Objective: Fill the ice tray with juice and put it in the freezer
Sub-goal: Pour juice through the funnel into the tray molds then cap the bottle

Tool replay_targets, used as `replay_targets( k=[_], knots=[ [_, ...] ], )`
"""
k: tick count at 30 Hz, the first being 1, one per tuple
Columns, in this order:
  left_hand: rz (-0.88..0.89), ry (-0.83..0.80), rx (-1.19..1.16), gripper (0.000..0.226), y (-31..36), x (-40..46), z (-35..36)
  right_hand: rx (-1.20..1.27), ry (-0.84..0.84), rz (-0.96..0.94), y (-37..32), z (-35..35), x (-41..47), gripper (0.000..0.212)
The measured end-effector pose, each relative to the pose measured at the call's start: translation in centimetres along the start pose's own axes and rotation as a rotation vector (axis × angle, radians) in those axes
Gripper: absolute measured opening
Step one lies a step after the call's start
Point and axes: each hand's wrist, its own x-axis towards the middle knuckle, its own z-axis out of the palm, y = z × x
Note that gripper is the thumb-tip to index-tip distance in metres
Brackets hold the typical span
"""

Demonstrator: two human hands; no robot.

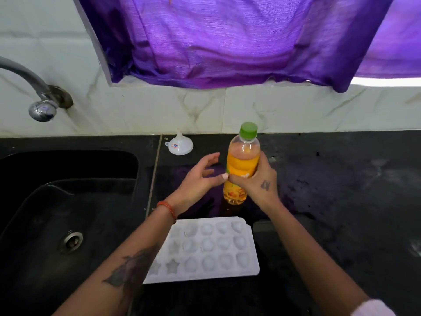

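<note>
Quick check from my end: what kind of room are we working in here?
Most likely a home kitchen. A dark sink with a wall tap sits beside a black stone counter, backed by marble-look wall tiles, and a purple curtain hangs over a window above.

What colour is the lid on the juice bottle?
Green. The cap shows clearly in the head view.

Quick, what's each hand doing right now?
Left hand: open, holding nothing, beside the bottle.
Right hand: closed around the bottle.
</note>
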Motion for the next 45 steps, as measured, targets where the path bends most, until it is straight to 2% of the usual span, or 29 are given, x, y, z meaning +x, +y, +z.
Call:
replay_targets(
  k=[2,5,10,12,15,17,20,22,27,30,33,35,39,42,45],
  knots=[
    [0.005,-0.042,-0.11,0.06,1.2,-0.8,1.0,0.016,0.006,-0.007,0.0,0.1,-1.6,0.073],
    [0.064,-0.079,-0.124,0.053,1.8,-1.5,2.4,0.049,0.001,0.034,-0.1,0.2,-2.8,0.071],
    [0.082,-0.031,0.063,0.062,2.3,-2.1,3.1,0.057,-0.388,0.167,-1.2,-3.1,-2.1,0.08],
    [0.094,0.012,0.126,0.076,2.5,-2.2,3.3,0.026,-0.367,0.191,-2.8,-5.2,-1.3,0.072],
    [0.102,0.114,0.147,0.099,3.6,-2.0,3.8,-0.131,-0.165,-0.002,-6.6,-7.4,-0.1,0.045],
    [0.12,0.168,0.178,0.102,4.4,-1.8,4.5,-0.349,-0.113,-0.183,-9.2,-7.5,0.5,0.045],
    [0.157,0.233,0.264,0.083,4.7,-1.7,5.5,-0.673,-0.194,-0.274,-11.7,-6.3,1.6,0.054],
    [0.169,0.261,0.274,0.076,4.5,-1.7,5.7,-0.807,-0.254,-0.302,-12.0,-5.7,2.1,0.046],
    [0.208,0.276,0.293,0.065,4.2,-1.6,5.5,-0.824,-0.315,-0.438,-11.6,-5.7,2.7,0.033],
    [0.213,0.272,0.289,0.068,4.0,-1.2,5.5,-0.837,-0.492,-0.575,-11.8,-7.1,3.4,0.028],
    [0.225,0.283,0.32,0.076,3.8,-0.9,5.6,-0.874,-0.627,-0.586,-12.4,-8.0,4.2,0.032],
    [0.236,0.283,0.32,0.074,3.7,-0.9,5.7,-0.891,-0.621,-0.536,-12.6,-7.8,4.4,0.036],
    [0.248,0.273,0.323,0.066,3.7,-0.9,5.4,-0.98,-0.484,-0.445,-12.7,-6.8,4.4,0.048],
    [0.262,0.248,0.317,0.063,3.4,-1.0,5.0,-1.065,-0.502,-0.506,-12.7,-5.9,3.9,0.037],
    [0.262,0.222,0.339,0.072,3.3,-0.8,4.6,-1.078,-0.542,-0.618,-12.8,-5.9,3.9,0.028]
  ],
)
